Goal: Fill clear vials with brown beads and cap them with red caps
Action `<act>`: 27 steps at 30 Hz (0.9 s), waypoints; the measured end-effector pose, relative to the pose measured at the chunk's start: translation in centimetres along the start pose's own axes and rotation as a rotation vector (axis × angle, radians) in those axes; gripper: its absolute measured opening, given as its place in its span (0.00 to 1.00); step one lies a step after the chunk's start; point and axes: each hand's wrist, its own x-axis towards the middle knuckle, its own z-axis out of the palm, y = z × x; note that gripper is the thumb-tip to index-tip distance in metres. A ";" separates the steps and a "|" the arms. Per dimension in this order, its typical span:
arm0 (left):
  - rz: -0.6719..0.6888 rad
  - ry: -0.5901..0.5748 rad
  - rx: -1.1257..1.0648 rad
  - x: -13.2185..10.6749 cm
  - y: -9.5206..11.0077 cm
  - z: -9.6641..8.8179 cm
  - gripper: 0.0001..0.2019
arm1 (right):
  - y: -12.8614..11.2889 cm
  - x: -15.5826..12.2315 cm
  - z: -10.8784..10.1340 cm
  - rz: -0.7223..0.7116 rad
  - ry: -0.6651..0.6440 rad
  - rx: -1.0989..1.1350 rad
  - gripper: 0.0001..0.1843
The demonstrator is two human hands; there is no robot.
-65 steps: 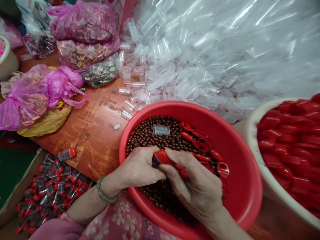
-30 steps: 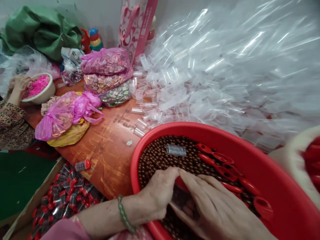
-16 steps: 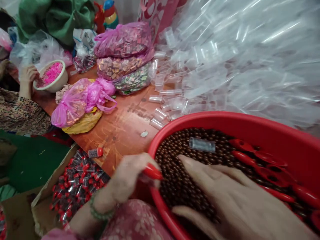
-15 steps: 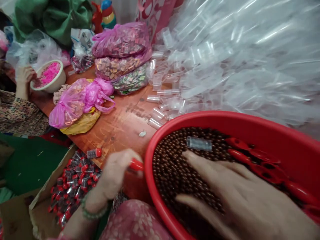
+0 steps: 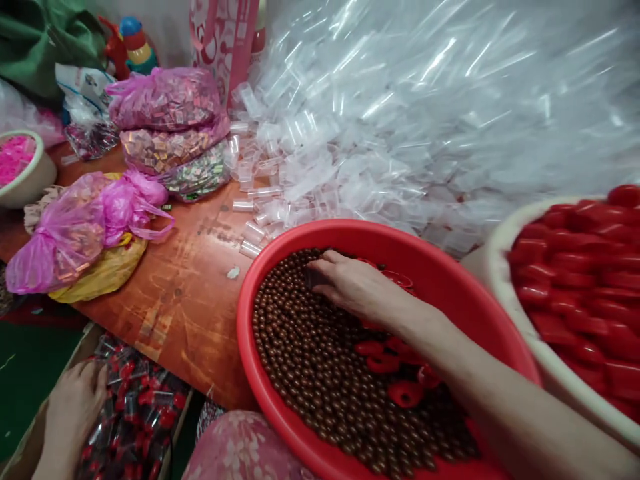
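Observation:
My right hand [image 5: 353, 283] is in a red basin [image 5: 270, 257] of small shiny brown balls [image 5: 310, 360]. Its thumb and fingers close on a clear plastic tube [image 5: 315, 277], which is pushed in among the balls and partly hidden. At the lower left, my left hand [image 5: 75, 400] rests over a cardboard box [image 5: 30, 427] filled with red-capped tubes [image 5: 133, 393]. Its fingers lie loosely apart over the pile, and I see nothing held in them. Red caps [image 5: 405, 393] lie on the balls beneath my right forearm.
Behind the basin rises a large heap of clear tubes [image 5: 320, 180]. A white tub of red caps [image 5: 580, 287] stands at right. Pink bags [image 5: 165, 100] and a yellow bag [image 5: 100, 273] sit on the wooden table [image 5: 190, 293]. A white bowl [image 5: 43, 177] holds pink pieces at far left.
My left hand has moved down to the box and no longer holds a red-capped tube. My right hand has taken the clear tube lying on the balls. The view has swung right.

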 end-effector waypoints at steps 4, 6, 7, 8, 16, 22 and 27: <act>0.002 0.190 -0.206 3.6 4.0 -2.6 0.11 | 0.5 0.2 0.1 0.032 -0.055 -0.060 0.13; 0.167 0.194 -0.384 6.9 9.0 -3.5 0.10 | 0.6 0.4 0.1 0.040 -0.076 -0.085 0.13; 0.272 0.183 -0.431 8.7 11.8 -3.7 0.10 | 0.6 0.5 0.1 0.038 -0.084 -0.093 0.13; 0.386 0.147 -0.432 10.5 14.7 -3.7 0.11 | 0.4 0.5 0.1 0.029 -0.090 -0.097 0.12; 0.741 -0.064 -0.375 18.2 26.7 -1.0 0.11 | -3.9 -0.5 0.8 -0.207 -0.161 0.086 0.17; 0.683 -0.137 -0.390 18.6 27.3 -0.4 0.14 | -5.0 -1.5 2.3 -0.260 -0.181 0.444 0.17; 0.614 -0.165 -0.495 19.1 28.2 -0.3 0.12 | -5.1 -2.4 1.8 -0.242 -0.109 0.712 0.17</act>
